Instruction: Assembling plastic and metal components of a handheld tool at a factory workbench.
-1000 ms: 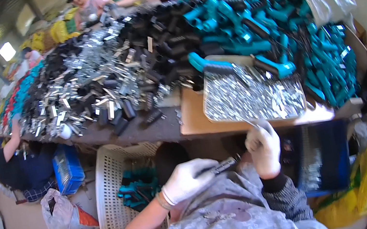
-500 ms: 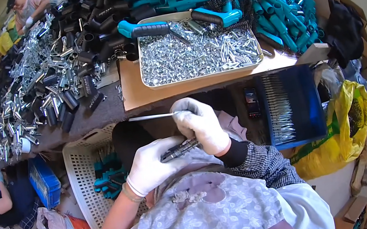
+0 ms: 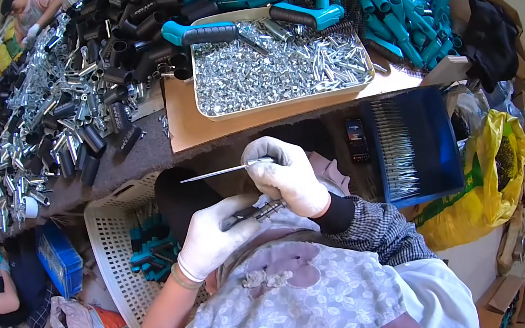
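Note:
My gloved left hand (image 3: 214,240) is closed round a metal part with a dark coil spring on it (image 3: 268,210), whose end sticks out to the right, close below my right hand. Pinched in the gloved fingers of my right hand (image 3: 287,177) is a thin metal rod (image 3: 211,173), pointing left and nearly level. The palm of the left glove hides the other end of the spring part. Both hands are over my lap, in front of a flowered apron (image 3: 325,321).
A tray (image 3: 294,103) of small metal pieces stands on the bench, with teal-and-black handles (image 3: 310,16) across its far rim. Heaped behind are teal housings (image 3: 401,13) and black tubes. A blue bin (image 3: 432,148) of rods is at right, a white basket (image 3: 114,260) at left.
The rod has tipped slightly, its free end now a little lower. My left hand has turned, and less of the spring part shows. The whole view has shifted slightly.

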Tool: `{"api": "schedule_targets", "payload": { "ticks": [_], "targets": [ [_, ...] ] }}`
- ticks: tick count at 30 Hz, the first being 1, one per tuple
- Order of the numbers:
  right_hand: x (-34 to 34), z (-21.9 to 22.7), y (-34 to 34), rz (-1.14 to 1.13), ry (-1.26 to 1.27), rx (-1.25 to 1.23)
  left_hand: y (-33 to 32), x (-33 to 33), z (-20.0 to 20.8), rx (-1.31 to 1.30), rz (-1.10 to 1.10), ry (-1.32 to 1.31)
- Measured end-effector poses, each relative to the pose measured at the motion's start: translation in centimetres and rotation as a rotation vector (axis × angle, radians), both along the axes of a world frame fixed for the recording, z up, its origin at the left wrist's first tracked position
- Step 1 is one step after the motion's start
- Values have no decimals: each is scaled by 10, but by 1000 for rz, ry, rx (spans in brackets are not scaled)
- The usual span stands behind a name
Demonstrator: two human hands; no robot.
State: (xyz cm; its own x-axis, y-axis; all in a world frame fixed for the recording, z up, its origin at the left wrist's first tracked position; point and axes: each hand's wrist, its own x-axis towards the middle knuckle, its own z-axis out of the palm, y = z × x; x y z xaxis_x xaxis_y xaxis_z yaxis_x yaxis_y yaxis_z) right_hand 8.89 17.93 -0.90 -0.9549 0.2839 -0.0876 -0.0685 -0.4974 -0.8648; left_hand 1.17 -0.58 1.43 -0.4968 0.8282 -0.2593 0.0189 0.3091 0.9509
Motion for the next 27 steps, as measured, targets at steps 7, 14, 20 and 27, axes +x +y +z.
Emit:
{"api": "schedule_targets", "payload": {
  "ticks": [7, 14, 20, 27],
  "targets": [
    [7, -4, 12, 30, 133, 146, 2, -2, -6, 57, 85, -221],
    [12, 2, 24, 74, 260, 489, 7, 8, -12, 71, 215, -721],
    [8, 3, 27, 117, 284, 452, 14, 11, -12, -63, -28, -586],
    [34, 25, 85, 32, -61, 330, -4, 1, -15, 83, 104, 361]
  ]
}}
